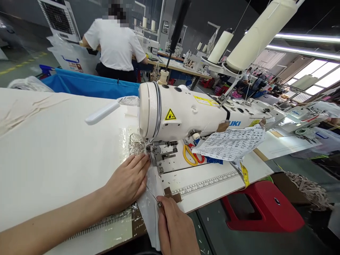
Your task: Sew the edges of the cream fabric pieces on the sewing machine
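Extended from lower left, the left hand [130, 177] is laid, fingers straight and clasping nothing, along a narrow white fabric-like strip [152, 214] at lower centre. Soft, light, limp handling is expected; its edges should be held flat. A thin metal-shafted tool [159, 204] is gripped in the right hand [177, 226], fingers curled. On the white sewing machine [186, 106], right of a yellow warning triangle [170, 114], blue "UKI" is read.
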`<state>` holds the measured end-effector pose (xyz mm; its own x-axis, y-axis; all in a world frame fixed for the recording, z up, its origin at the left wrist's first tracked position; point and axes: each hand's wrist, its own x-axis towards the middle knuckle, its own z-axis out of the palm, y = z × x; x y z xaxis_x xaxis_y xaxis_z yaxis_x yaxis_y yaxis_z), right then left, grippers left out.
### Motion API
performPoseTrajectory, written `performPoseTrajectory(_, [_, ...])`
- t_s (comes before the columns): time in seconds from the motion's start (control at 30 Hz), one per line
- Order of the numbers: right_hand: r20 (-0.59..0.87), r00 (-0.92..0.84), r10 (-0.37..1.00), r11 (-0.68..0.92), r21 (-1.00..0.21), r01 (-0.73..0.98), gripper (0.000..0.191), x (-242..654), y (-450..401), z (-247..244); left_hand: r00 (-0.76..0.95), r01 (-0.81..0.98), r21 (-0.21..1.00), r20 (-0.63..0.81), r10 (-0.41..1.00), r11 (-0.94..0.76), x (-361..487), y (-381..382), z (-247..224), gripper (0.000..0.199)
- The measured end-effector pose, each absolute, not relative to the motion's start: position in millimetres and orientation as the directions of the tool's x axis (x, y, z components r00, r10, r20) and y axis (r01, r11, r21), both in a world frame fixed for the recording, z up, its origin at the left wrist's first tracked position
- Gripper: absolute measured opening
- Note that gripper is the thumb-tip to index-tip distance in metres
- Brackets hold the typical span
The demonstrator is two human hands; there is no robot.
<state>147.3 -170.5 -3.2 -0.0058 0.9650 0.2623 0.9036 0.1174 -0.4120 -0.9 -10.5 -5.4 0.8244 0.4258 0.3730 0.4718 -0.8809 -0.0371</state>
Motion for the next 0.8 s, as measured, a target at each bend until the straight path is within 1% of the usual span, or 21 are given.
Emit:
performPoseTrajectory(0.13, [0.255,-0.015,0.967,0.123,-0.412,0.903,0.036,146.6,-167.7,-2.4,0.822,0.462,0.007,0.371,0.432,-0.887,-1.8,-16.7,-5.0,0.046])
performPoseTrajectory(0.27, [0.250,0.021,0.968,0.087,-0.415,0.906,0.038,143.8,-163.7,-0.5,0.846,0.421,0.015,0.354,0.399,-0.907,-3.6,-19.0,1.9,0.046])
performPoseTrajectory(0.33, [0.247,0.010,0.969,0.094,-0.404,0.910,0.040,142.8,-161.2,1.6,0.855,0.405,0.026,0.345,0.388,-0.914,-4.2,-18.8,3.5,0.045])
performPoseTrajectory(0.5, [0.279,0.002,0.960,0.107,-0.372,0.922,0.037,139.9,-154.0,8.5,0.809,0.427,0.071,0.416,0.416,-0.901,-3.3,-15.5,-6.5,0.044])
performPoseTrajectory(0.63, [0.287,0.034,0.957,0.076,-0.362,0.929,0.037,137.0,-147.8,11.7,0.793,0.438,0.044,0.452,0.409,-0.898,-2.2,-9.5,-14.4,0.043])
performPoseTrajectory(0.8, [0.247,0.053,0.968,0.043,-0.366,0.930,0.037,135.7,-137.8,10.6,0.781,0.493,0.016,0.433,0.450,-0.870,-1.4,-2.6,-10.0,0.040])
